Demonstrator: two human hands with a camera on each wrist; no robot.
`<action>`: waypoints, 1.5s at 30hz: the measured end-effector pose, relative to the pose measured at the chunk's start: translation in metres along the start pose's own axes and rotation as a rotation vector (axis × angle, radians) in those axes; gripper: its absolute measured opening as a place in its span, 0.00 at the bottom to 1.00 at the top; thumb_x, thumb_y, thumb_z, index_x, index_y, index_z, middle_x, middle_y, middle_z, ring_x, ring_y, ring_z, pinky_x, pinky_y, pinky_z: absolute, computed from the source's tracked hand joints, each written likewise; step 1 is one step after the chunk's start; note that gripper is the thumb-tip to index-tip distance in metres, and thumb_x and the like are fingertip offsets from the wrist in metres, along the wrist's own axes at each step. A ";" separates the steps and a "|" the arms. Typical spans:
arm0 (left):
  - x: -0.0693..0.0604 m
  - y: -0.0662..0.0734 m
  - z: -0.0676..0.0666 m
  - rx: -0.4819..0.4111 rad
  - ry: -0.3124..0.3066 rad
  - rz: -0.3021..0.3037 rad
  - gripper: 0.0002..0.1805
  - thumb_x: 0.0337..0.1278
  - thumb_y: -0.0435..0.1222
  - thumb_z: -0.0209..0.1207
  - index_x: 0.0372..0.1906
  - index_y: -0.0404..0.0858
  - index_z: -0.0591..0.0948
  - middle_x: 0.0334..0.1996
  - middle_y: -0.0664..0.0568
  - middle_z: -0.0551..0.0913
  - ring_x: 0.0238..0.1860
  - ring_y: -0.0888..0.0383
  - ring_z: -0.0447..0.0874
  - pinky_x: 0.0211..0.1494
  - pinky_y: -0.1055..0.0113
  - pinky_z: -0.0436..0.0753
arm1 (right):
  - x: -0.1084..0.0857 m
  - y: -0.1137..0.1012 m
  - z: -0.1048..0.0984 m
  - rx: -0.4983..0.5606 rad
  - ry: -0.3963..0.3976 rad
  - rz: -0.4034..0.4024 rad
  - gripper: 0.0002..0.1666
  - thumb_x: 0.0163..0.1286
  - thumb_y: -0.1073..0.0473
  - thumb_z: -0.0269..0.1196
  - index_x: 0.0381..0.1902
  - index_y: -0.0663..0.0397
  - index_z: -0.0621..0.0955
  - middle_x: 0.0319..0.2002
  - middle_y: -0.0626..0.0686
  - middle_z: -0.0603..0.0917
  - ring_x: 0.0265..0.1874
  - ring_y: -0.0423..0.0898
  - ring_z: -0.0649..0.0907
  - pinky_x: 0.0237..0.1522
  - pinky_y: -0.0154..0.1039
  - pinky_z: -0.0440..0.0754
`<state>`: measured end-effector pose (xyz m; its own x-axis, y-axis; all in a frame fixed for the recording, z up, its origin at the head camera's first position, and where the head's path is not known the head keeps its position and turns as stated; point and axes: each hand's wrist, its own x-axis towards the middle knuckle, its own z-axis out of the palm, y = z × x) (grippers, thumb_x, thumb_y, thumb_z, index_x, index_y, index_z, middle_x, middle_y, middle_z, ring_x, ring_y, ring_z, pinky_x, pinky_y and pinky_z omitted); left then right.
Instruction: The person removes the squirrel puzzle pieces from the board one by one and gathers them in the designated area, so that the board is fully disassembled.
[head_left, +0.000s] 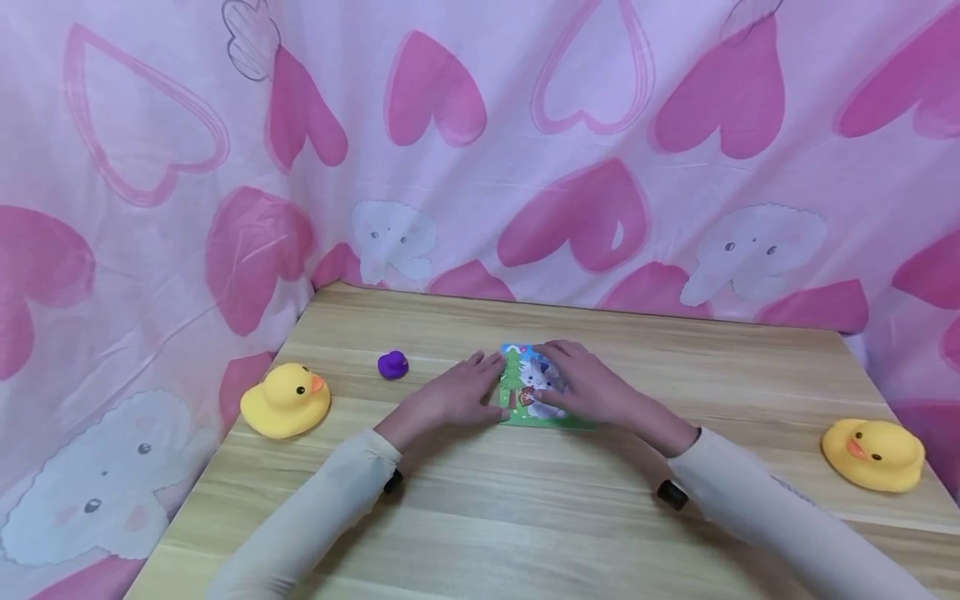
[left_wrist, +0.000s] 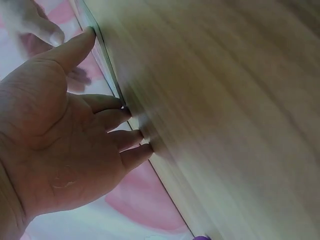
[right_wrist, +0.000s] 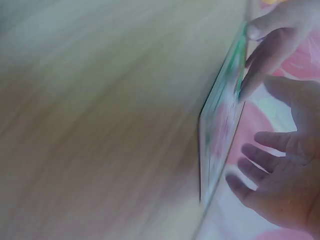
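Two pale sleeves (head_left: 315, 517) reach over the table (head_left: 480, 525): the left hand (head_left: 467, 392), fingers extended, touches a picture board (head_left: 528, 385) along its left side, and the right hand (head_left: 592, 387), fingers spread, is over its right side, neither gripping it. The board lies flat toward the table's far edge, between a yellow duck (head_left: 287, 402) near the left edge and a second yellow duck (head_left: 873, 455) near the right.

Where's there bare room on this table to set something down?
The tabletop is bare between the right hand and far-right yellow duck, between left sleeve and right sleeve, and in a narrower strip from the picture board back to the curtain. It's crowded at the board and left hand, tighter around the purple duck and left yellow duck.
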<state>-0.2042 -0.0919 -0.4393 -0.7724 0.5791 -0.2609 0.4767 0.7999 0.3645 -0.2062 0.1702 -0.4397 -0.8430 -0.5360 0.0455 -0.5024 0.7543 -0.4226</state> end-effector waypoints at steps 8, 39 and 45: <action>0.000 0.001 -0.004 -0.062 -0.012 0.011 0.53 0.70 0.56 0.64 0.86 0.38 0.51 0.88 0.45 0.47 0.88 0.37 0.42 0.90 0.42 0.52 | 0.034 -0.004 0.010 0.045 -0.057 0.082 0.44 0.64 0.48 0.78 0.73 0.55 0.76 0.65 0.58 0.79 0.64 0.56 0.78 0.64 0.55 0.85; 0.002 0.001 -0.004 -0.059 -0.032 -0.005 0.55 0.69 0.55 0.66 0.86 0.36 0.50 0.88 0.44 0.47 0.88 0.37 0.41 0.90 0.43 0.49 | 0.067 0.005 0.009 0.204 -0.163 0.132 0.37 0.55 0.54 0.83 0.57 0.55 0.77 0.57 0.59 0.76 0.54 0.52 0.77 0.66 0.53 0.81; 0.004 0.001 -0.004 -0.054 -0.032 -0.022 0.55 0.68 0.55 0.66 0.87 0.38 0.50 0.88 0.46 0.47 0.88 0.39 0.40 0.90 0.44 0.49 | 0.065 0.008 0.010 0.225 -0.142 0.107 0.39 0.56 0.55 0.83 0.60 0.57 0.75 0.58 0.59 0.75 0.56 0.53 0.77 0.67 0.53 0.80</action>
<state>-0.2081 -0.0892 -0.4365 -0.7682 0.5666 -0.2980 0.4352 0.8036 0.4060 -0.2631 0.1369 -0.4494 -0.8456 -0.5177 -0.1304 -0.3438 0.7149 -0.6089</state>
